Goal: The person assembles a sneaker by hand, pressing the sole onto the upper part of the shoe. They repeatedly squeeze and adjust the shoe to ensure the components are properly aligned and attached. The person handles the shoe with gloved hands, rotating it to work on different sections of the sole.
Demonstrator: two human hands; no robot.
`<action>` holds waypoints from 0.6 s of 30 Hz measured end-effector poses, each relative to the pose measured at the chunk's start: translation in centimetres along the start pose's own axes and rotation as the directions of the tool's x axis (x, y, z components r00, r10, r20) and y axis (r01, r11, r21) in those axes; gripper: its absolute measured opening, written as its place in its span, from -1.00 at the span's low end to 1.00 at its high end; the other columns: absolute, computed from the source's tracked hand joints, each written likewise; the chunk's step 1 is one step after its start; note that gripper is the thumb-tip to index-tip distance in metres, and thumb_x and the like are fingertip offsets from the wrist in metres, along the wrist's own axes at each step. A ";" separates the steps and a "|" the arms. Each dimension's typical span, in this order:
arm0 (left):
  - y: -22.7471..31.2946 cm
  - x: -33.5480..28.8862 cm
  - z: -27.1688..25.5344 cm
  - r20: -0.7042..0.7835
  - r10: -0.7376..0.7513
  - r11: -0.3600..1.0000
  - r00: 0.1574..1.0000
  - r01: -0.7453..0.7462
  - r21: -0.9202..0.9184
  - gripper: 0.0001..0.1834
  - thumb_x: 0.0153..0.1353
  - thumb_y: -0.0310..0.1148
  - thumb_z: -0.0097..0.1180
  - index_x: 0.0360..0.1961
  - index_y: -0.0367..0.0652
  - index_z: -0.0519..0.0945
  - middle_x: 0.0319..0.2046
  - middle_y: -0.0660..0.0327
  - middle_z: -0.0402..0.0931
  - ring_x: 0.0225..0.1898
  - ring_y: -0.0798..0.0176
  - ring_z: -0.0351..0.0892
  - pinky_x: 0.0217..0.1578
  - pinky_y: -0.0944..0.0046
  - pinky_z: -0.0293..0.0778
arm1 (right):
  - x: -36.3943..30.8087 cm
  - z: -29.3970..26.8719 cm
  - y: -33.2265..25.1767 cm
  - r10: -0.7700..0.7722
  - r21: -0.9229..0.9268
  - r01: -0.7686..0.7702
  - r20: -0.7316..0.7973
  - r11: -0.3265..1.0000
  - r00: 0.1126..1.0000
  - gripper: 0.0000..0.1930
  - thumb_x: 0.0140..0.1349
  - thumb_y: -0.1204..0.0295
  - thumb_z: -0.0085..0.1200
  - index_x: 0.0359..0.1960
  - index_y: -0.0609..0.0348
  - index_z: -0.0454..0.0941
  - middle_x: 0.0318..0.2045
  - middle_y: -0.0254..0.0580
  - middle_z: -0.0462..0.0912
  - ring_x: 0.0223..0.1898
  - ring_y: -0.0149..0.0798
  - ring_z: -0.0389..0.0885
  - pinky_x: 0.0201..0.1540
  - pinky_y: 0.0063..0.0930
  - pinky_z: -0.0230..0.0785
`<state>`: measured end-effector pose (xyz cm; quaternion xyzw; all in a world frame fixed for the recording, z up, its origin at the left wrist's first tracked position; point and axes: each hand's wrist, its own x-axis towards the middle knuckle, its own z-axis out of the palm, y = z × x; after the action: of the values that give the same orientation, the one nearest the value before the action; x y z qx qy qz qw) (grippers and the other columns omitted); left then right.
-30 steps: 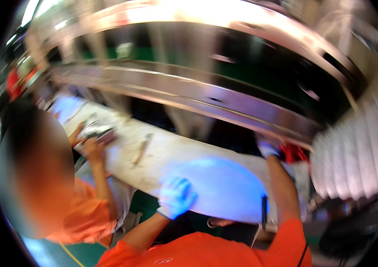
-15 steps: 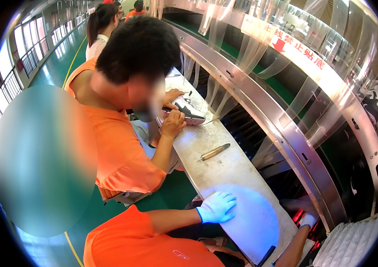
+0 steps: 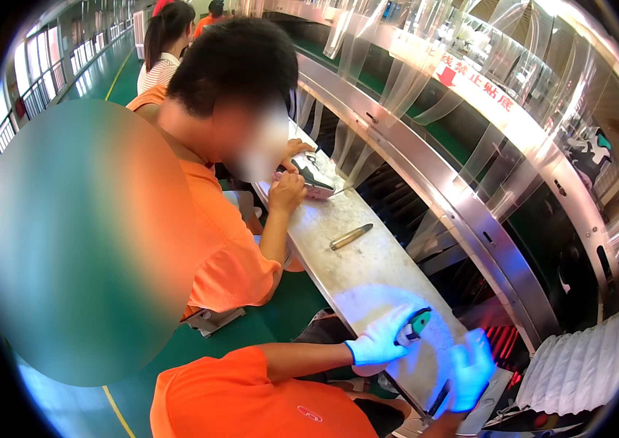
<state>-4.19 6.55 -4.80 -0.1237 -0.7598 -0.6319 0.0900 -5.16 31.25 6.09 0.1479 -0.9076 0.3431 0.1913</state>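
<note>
My left hand (image 3: pixel 381 340), in a pale blue glove, is closed around a small green and black tool (image 3: pixel 419 322) just above a white patch of the metal bench (image 3: pixel 378 271). My right hand (image 3: pixel 471 367), also gloved, hovers blurred just right of the tool, over the bench's near end; its grip is unclear. A dark slim object (image 3: pixel 439 398) lies below it at the bench edge.
A co-worker in an orange shirt (image 3: pixel 225 241) bends over a shoe (image 3: pixel 311 175) at the bench's far end. A wooden-handled tool (image 3: pixel 350 236) lies mid-bench. A steel conveyor frame (image 3: pixel 462 212) with clear plastic strips runs along the right. More people stand far back.
My left hand, which lay flat on the bench, now holds the green tool. My right hand has come in over the bench beside it. The view has tilted slightly.
</note>
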 end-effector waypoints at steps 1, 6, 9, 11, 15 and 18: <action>1.1 -0.7 -0.8 0.114 -0.036 0.996 0.993 0.026 0.088 0.07 0.15 -0.43 0.50 0.67 -0.30 0.24 0.20 -0.05 0.51 0.18 -0.12 0.63 0.27 -0.04 0.58 | 3.3 -2.5 -0.2 -0.022 -0.038 0.018 -0.116 0.999 0.993 -0.53 0.40 0.44 0.39 0.27 0.44 0.71 0.08 0.07 0.83 0.01 -0.18 0.79 0.16 -0.24 0.65; 1.7 -0.5 -0.2 0.225 -0.071 0.976 0.972 0.021 0.217 0.08 0.16 -0.28 0.49 0.68 -0.17 0.24 0.37 -0.16 0.51 0.35 -0.32 0.59 0.38 -0.12 0.53 | 19.2 -13.8 11.1 -0.222 -0.680 -0.327 -0.588 0.656 0.777 -0.24 0.56 0.05 0.26 0.67 0.11 0.39 0.62 0.19 0.43 0.58 0.34 0.42 0.63 0.16 0.28; 1.8 -1.8 -1.7 0.283 -0.164 0.975 0.945 0.112 0.192 0.14 0.15 -0.14 0.53 0.72 -0.11 0.21 0.41 -0.17 0.49 0.37 -0.34 0.58 0.41 -0.10 0.51 | 24.0 -14.8 18.1 0.227 -0.703 -0.554 -0.510 0.445 0.830 -0.23 0.45 -0.03 0.28 0.61 0.01 0.49 0.58 0.20 0.50 0.55 0.37 0.47 0.57 0.15 0.35; 0.8 -2.9 -2.4 0.239 -0.197 0.964 0.951 0.143 0.224 0.19 0.14 -0.04 0.54 0.75 -0.01 0.19 0.44 -0.16 0.50 0.40 -0.31 0.58 0.43 -0.09 0.51 | 25.2 -13.7 18.6 0.405 -0.331 -0.523 -0.364 0.786 0.839 -0.48 0.44 0.14 0.28 0.34 0.12 0.72 0.29 0.16 0.76 0.26 0.24 0.76 0.34 0.03 0.54; -0.2 -3.6 -1.2 0.170 -0.168 0.969 0.971 0.132 0.207 0.16 0.14 -0.02 0.54 0.73 0.01 0.26 0.43 -0.13 0.54 0.40 -0.25 0.60 0.42 -0.09 0.52 | 25.1 -13.7 19.9 0.239 -0.393 -0.428 -0.446 0.814 0.863 -0.61 0.42 0.30 0.27 0.21 0.18 0.78 0.12 0.18 0.83 0.13 0.23 0.82 0.20 0.00 0.62; 0.6 -3.0 -1.6 0.204 -0.221 0.955 0.954 0.170 0.242 0.16 0.13 0.01 0.54 0.72 0.00 0.27 0.44 -0.13 0.53 0.41 -0.25 0.60 0.43 -0.09 0.51 | 26.6 -13.7 20.7 -0.022 -0.571 -0.241 -0.414 0.785 0.910 -0.67 0.41 0.34 0.27 0.12 0.17 0.82 0.01 0.20 0.86 0.04 0.26 0.83 0.13 0.02 0.64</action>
<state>-1.20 4.86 -4.79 -0.1087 -0.8394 -0.5304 -0.0483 -33.55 51.81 15.84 -0.0493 -0.9178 0.0651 0.3886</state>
